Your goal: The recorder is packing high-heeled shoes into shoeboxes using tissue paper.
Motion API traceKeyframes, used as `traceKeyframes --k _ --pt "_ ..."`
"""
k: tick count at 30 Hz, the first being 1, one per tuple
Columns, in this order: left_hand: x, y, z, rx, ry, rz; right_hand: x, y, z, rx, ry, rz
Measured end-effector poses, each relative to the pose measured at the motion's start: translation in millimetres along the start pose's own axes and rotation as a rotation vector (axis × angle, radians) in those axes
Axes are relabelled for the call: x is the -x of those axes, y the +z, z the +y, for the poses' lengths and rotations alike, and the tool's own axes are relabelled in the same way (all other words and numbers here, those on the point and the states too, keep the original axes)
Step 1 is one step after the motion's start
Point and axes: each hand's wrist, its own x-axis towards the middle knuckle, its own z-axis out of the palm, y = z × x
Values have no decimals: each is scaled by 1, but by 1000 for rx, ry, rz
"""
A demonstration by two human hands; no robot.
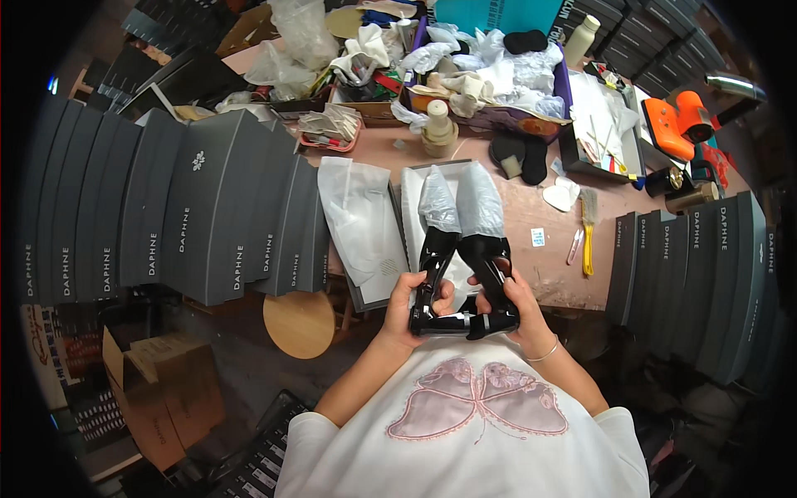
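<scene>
Close to my chest I hold a pair of glossy black shoes with block heels. My left hand (403,314) is closed round the left shoe (426,288), thumb on its outer side. The right shoe (491,274) is gripped by my right hand (530,317). Both heels point toward me and lie near each other. Whitish plastic wrap (481,199) covers the toes, which point away over an open grey shoebox (413,173) lined with white paper. Left of it lies a box part with white tissue paper (355,212) on it. My palms are hidden by the shoes.
Grey shoeboxes stand in rows at left (212,207) and right (730,274). On the table are a yellow-handled brush (588,241), black insoles (531,158), a cream bottle (438,124) and a purple-edged bin (568,87) of crumpled paper. A round wooden stool (299,324) stands below.
</scene>
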Motion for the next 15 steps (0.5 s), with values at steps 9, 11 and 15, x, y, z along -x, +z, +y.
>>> traceKeyframes --k 9,11,15 --pt "0 10 -6 38 -78 315 0 0 -2 -50 245 168" --pt "-1 6 -5 59 -115 299 0 -2 -3 -41 277 176" --pt "-6 25 -6 44 -17 360 2 -3 -18 -38 354 93"
